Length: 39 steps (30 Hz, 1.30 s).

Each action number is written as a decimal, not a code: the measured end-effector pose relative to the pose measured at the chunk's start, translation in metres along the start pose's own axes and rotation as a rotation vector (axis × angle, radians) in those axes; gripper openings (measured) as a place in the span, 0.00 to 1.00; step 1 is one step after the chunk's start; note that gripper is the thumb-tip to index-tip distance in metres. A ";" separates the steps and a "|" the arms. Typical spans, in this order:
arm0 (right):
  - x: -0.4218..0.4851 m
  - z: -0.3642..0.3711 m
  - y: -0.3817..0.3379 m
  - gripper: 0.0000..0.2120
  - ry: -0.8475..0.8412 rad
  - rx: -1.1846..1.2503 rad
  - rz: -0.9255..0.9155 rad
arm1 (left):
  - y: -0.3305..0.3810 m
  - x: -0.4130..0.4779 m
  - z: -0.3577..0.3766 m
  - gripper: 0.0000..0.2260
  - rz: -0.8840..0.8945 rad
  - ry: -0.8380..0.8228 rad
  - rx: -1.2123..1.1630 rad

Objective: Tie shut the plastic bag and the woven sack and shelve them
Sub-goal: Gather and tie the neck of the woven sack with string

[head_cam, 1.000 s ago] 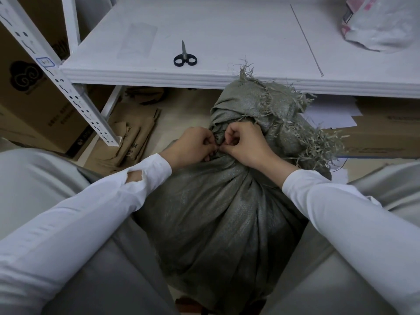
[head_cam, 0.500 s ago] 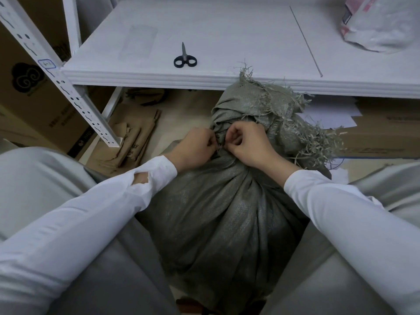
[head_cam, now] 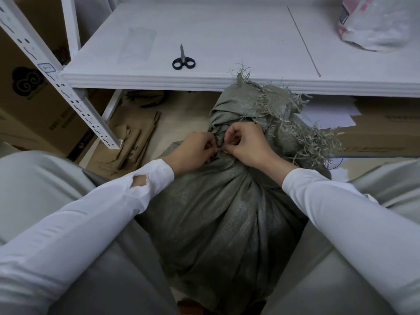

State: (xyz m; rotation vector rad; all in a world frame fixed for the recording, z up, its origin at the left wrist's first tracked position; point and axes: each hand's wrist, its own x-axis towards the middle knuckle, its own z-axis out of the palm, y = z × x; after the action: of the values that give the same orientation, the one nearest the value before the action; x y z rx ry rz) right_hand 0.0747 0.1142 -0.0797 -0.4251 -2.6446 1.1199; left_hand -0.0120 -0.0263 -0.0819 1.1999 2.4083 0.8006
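Left hand [head_cam: 193,151] and right hand [head_cam: 246,144] both pinch gathered neck of grey-green woven sack [head_cam: 225,212], fingers closed tight.

A storeroom: white slotted-steel shelving [head_cam: 204,80], stacked cardboard boxes [head_cam: 34,92] and flattened cartons [head_cam: 134,142] on the floor.

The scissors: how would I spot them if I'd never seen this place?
Look at the white shelf above the grey woven sack. The scissors lie flat near its front edge, left of the sack's frayed top. They are the only small dark thing there, with black loop handles.
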 end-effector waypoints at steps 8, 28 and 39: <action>0.000 0.000 -0.002 0.09 -0.043 -0.228 -0.084 | 0.001 0.004 0.001 0.04 -0.013 0.010 0.051; -0.004 -0.001 -0.007 0.06 -0.074 -0.186 -0.112 | 0.006 0.004 -0.003 0.07 -0.070 -0.011 0.046; -0.008 0.007 -0.008 0.08 -0.009 -0.388 -0.198 | 0.000 0.004 0.000 0.11 -0.314 0.047 -0.372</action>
State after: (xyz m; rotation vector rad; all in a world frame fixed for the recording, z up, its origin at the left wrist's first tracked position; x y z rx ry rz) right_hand 0.0788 0.1011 -0.0793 -0.2166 -2.8366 0.5520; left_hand -0.0142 -0.0236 -0.0818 0.6489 2.2675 1.1162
